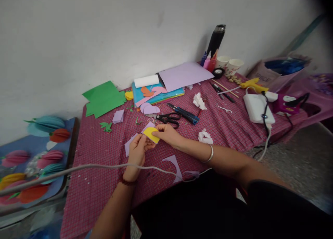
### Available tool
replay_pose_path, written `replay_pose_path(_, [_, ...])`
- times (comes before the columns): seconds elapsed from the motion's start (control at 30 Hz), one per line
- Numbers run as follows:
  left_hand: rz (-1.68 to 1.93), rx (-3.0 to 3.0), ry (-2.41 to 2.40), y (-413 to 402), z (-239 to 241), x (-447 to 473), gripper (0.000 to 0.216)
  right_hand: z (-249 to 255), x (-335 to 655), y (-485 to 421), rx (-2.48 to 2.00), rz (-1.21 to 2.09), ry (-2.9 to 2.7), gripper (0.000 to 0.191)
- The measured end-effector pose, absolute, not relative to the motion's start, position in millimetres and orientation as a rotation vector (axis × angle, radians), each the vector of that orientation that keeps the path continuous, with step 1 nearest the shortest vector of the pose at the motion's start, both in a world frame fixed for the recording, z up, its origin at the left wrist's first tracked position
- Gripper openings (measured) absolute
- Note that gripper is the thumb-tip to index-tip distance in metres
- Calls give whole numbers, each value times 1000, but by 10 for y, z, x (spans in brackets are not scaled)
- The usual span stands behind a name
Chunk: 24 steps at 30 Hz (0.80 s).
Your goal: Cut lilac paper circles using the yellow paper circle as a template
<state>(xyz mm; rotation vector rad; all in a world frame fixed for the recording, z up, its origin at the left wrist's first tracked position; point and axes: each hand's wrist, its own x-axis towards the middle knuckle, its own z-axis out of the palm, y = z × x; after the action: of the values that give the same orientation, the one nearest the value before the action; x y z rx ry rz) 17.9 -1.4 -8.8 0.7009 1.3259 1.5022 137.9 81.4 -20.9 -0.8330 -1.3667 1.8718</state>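
Both my hands meet over the middle of a table covered in a red checked cloth [93, 183]. My left hand [137, 152] and my right hand [168, 133] pinch a small folded yellow paper piece [151, 134] between their fingertips, with a lilac piece [148, 125] just behind it. A lilac paper scrap [128, 144] lies under my left hand. Another curved lilac offcut [174, 164] lies near the front edge. Black scissors [168, 118] rest just beyond my right hand.
Green sheets [104, 98], a stack of coloured paper [156, 93] and a lilac sheet [184, 75] lie at the back. Pens [183, 112], a glue gun [253, 83], a white box [257, 108], cups [234, 66] and a black bottle [216, 40] stand at the right. Paper decorations [33, 156] lie at the left. A white cable [91, 167] crosses the front.
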Motion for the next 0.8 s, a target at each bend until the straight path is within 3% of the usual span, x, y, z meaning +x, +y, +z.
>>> replay_pose_path(0.8, [1495,778,1464,-10,-180,185,25,-181,1385,805,-852,1758,-1478,18])
